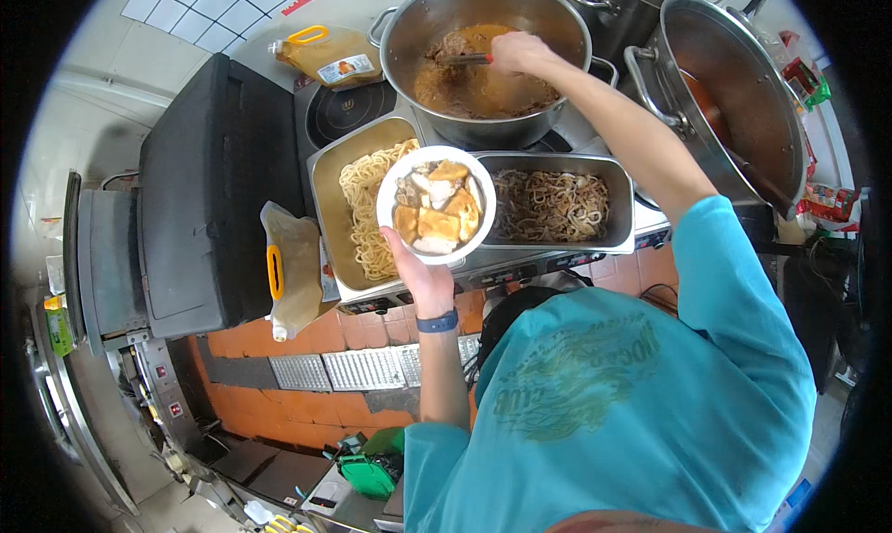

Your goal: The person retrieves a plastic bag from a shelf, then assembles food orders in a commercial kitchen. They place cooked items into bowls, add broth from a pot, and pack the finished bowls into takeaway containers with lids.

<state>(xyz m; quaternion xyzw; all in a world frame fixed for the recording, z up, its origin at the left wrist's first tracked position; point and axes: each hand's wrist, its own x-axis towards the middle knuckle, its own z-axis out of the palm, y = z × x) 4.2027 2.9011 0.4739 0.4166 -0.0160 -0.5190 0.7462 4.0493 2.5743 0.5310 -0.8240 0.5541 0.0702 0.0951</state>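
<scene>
My left hand (pixel 427 282) is closed on the rim and side of a white bowl (pixel 386 191). Golden-brown and pale slices lie in brown sauce inside the bowl. The bowl hovers over the inner edges of two metal trays, one with thick noodles (pixel 367 212) and one with brownish strips (pixel 548 203). My right hand (pixel 522 54) reaches into a big steel pot (pixel 578 40) and grips a red-handled utensil (pixel 478 59). Its far end is among chunks of meat (pixel 451 48) in orange-brown broth, so its shape is hidden.
Right of the pot stands another large pot (pixel 743 96) with reddish liquid and a long handle resting in it. Jugs of yellowish liquid stand behind the noodle tray (pixel 348 64) and at its left (pixel 297 268). Further left is a black insulated box (pixel 218 198).
</scene>
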